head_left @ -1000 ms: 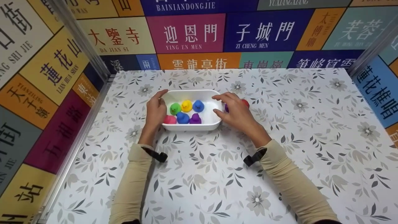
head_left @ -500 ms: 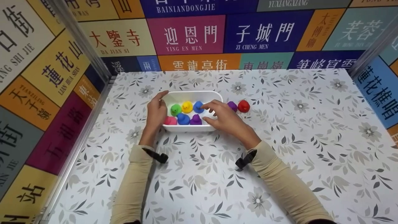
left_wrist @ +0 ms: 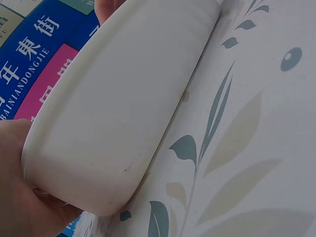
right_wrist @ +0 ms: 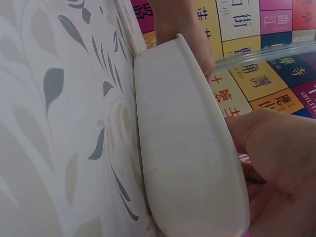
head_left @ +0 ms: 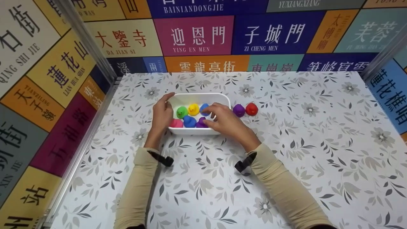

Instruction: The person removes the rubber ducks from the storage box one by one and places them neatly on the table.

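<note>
A white plastic tub [head_left: 200, 131] holds several small rubber ducks in two rows. At the back are a green duck [head_left: 182, 112], a yellow duck [head_left: 193, 109] and a blue duck [head_left: 203, 109]; in front, a pink duck [head_left: 176, 123], another blue duck [head_left: 189, 121] and a purple duck [head_left: 201, 122]. My left hand [head_left: 162, 113] grips the tub's left end, wrapped round its corner in the left wrist view. Over the tub's right part, my right hand [head_left: 226, 120] reaches in with bent, parted fingers, thumb at the front purple duck and forefinger by the back blue duck.
Outside the tub, right of it, a second purple duck [head_left: 239, 110] and a red duck [head_left: 251, 109] stand side by side on the flower-patterned table [head_left: 302, 152]. Panels with printed signs [head_left: 194, 35] close off the back and sides.
My right hand has moved left from the tub's right end to over the ducks inside, uncovering the purple and red ducks outside. The left hand stays at the tub's left end.
</note>
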Motion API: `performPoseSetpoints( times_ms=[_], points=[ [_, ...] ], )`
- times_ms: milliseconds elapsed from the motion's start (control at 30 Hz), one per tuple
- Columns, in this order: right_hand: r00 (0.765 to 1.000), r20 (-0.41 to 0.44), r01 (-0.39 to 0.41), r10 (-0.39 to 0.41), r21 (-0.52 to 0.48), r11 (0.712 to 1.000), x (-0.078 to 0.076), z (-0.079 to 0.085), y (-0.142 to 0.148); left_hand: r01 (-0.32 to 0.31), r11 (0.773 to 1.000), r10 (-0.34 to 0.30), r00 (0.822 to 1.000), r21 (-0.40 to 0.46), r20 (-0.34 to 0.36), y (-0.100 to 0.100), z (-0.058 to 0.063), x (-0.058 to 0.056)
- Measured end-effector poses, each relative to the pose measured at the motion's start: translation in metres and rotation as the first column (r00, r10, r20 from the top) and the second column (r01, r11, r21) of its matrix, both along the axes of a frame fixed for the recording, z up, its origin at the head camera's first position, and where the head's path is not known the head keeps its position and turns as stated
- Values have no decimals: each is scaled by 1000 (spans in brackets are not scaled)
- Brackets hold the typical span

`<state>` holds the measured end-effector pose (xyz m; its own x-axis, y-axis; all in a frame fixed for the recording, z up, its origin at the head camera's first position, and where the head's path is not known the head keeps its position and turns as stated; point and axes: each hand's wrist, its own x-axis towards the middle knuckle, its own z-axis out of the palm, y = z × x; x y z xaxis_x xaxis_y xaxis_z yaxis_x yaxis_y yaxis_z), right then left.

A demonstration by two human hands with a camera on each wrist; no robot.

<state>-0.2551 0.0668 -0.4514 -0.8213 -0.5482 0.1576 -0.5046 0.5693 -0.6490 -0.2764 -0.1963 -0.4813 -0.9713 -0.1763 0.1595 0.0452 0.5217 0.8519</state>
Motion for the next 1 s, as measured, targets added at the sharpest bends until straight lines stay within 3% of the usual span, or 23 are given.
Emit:
performPoseSetpoints(
  times_ms=[300,733,1000],
  points=[
    [1000,21,15,-16,54,998,-1,0,-2,10,1000,-10,1000,22,7,0,0,-1],
    [992,68,105,-110,68,992,-2,0,-6,7,1000,-7,1000,16,-3,0,-1,0],
    [996,48,71,-75,79,994,-2,1,-6,11,1000,-11,1000,16,0,0,-1,1]
  ],
)
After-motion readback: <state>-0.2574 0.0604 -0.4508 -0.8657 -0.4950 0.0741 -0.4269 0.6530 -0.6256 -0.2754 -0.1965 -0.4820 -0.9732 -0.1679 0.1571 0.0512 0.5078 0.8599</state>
